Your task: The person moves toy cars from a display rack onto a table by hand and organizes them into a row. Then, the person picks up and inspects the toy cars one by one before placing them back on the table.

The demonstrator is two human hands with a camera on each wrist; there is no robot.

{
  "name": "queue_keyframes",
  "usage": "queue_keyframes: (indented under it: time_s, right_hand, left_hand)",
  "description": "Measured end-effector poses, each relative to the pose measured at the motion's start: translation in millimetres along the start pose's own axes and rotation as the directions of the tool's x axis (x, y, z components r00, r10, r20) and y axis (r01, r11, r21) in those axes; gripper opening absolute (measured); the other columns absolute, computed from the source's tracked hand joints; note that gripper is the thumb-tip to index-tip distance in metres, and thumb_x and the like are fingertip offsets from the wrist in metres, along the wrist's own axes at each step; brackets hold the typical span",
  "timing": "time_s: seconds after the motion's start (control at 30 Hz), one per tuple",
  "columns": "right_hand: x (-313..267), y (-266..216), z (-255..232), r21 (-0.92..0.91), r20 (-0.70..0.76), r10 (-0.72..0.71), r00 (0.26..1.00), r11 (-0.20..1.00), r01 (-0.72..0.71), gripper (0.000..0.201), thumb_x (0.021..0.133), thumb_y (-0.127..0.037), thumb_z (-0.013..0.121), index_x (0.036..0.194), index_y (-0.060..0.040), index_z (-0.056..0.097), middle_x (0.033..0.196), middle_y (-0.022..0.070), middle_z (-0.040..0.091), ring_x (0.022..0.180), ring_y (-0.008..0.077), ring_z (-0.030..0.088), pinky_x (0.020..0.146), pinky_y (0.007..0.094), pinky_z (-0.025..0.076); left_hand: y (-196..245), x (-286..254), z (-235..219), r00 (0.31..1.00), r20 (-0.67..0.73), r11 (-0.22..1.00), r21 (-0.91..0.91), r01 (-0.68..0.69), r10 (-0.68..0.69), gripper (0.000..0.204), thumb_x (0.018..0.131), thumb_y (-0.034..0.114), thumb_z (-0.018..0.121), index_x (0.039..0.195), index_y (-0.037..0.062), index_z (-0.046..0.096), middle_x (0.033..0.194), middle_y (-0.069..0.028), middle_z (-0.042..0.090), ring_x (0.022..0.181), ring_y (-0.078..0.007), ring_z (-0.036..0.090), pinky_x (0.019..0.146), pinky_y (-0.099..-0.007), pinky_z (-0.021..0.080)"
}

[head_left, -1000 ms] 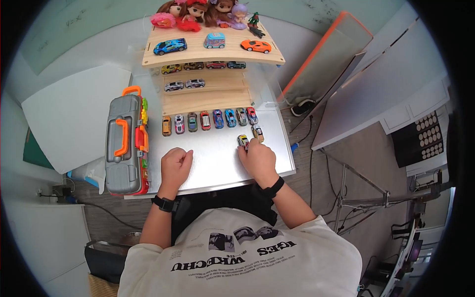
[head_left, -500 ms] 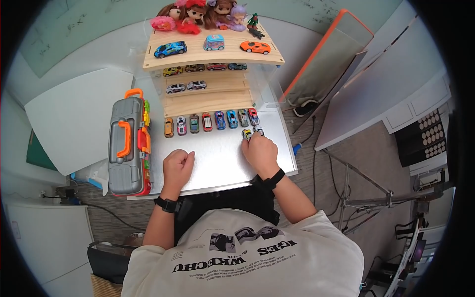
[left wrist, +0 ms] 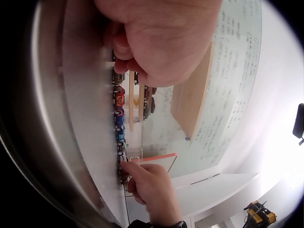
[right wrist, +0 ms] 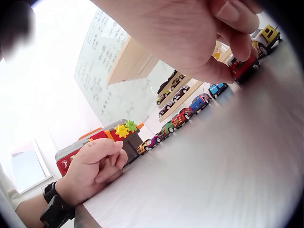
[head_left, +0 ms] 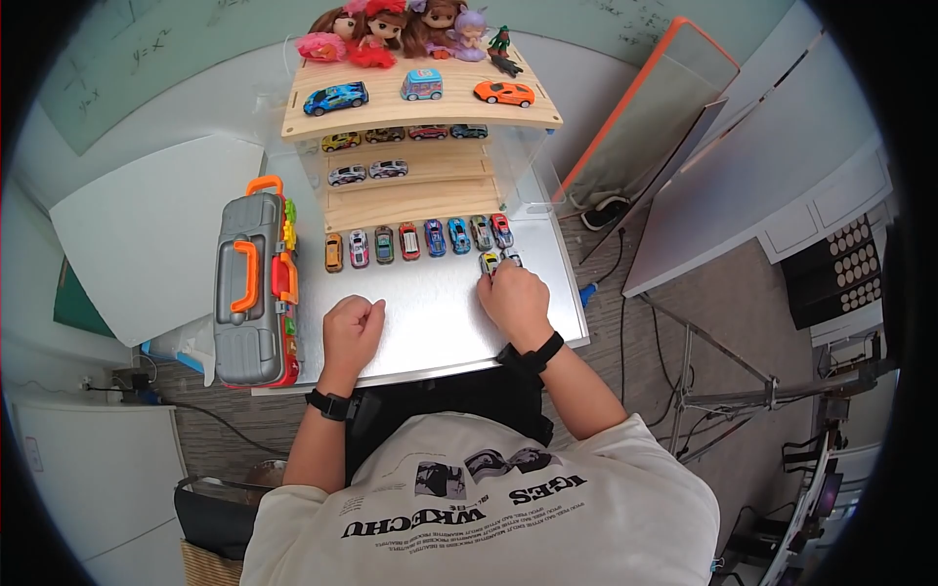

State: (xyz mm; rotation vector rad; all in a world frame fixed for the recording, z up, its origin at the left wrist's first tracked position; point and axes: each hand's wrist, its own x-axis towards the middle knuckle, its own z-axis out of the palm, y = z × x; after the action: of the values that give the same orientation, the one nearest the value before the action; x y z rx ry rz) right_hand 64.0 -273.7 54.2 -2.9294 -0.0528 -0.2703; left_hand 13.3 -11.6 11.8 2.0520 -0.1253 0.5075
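Note:
My right hand (head_left: 516, 301) is low over the right part of the silver table. Its thumb and fingers pinch a small toy car (head_left: 489, 261) with a yellow and black top. The right wrist view shows that car's red end (right wrist: 244, 69) at the fingertips. Close on its right stands another toy car (head_left: 512, 257), partly hidden by the hand, with a yellow end (right wrist: 269, 36). Ahead of both runs a row of several toy cars (head_left: 407, 239), side by side. My left hand (head_left: 352, 332) rests on the table, loosely curled and holding nothing.
Behind the row is a wooden shelf (head_left: 410, 203) with toy cars on its tiers. Larger cars, including an orange one (head_left: 504, 94), and dolls (head_left: 381, 34) occupy its top. A grey toolbox-shaped case (head_left: 244, 337) with orange handles stands at the table's left edge.
My right hand has moved the yellow-topped car slightly forward and right, closer beside the neighbouring car. Over the last half second it has barely moved. The left hand stays in place.

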Motion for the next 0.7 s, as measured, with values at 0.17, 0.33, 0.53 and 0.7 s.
queue_keyframes:
  time_s: [0.17, 0.33, 0.53, 0.7]
  right_hand:
    - [1, 1, 0, 0.002, 0.001, 0.002, 1.0, 1.0, -0.002, 0.028, 0.089, -0.027, 0.069, 0.08, -0.0005, 0.068, 0.072, 0.0213, 0.072, 0.065, 0.0387, 0.073, 0.061, 0.0489, 0.059]
    - [-2, -4, -13, 0.062, 0.017, 0.007, 1.0, 0.998, -0.008, 0.029, 0.088, -0.028, 0.073, 0.085, -0.0003, 0.065, 0.068, 0.0212, 0.07, 0.066, 0.0385, 0.073, 0.062, 0.0495, 0.059]
    - [-21, 9, -16, 0.291, 0.049, -0.065, 0.997, 0.956, 0.048, 0.025, 0.088, -0.027, 0.075, 0.087, -0.0029, 0.067, 0.071, 0.0163, 0.071, 0.069, 0.0375, 0.072, 0.063, 0.0479, 0.057]
    - [-34, 44, 10, 0.687, 0.166, -0.012, 0.986, 0.718, -0.107, 0.019, 0.086, -0.016, 0.08, 0.08, -0.0019, 0.069, 0.068, 0.0051, 0.067, 0.059, 0.0178, 0.064, 0.057, 0.033, 0.05]
  left_hand:
    - [-2, 0, 1, 1.0, -0.001, 1.0, 0.005, -0.014, 0.014, 0.033, 0.089, 0.007, 0.075, 0.066, -0.0009, 0.052, 0.063, -0.0131, 0.055, 0.057, -0.0287, 0.053, 0.055, -0.0398, 0.041]
    - [0, 0, 0, 1.0, 0.0, 1.0, -0.001, -0.003, 0.003, 0.033, 0.089, 0.006, 0.074, 0.066, -0.0011, 0.052, 0.063, -0.0133, 0.054, 0.057, -0.029, 0.053, 0.055, -0.0403, 0.041]
    - [2, 0, 1, 1.0, 0.001, 1.0, 0.019, -0.009, 0.009, 0.033, 0.089, 0.007, 0.075, 0.066, -0.0011, 0.053, 0.063, -0.0139, 0.055, 0.057, -0.0296, 0.054, 0.055, -0.0404, 0.042]
    - [0, 1, 2, 1.0, 0.015, 0.999, 0.034, 0.0, -0.001, 0.032, 0.09, 0.008, 0.075, 0.066, -0.0012, 0.055, 0.063, -0.0144, 0.056, 0.057, -0.0302, 0.054, 0.055, -0.0406, 0.042]
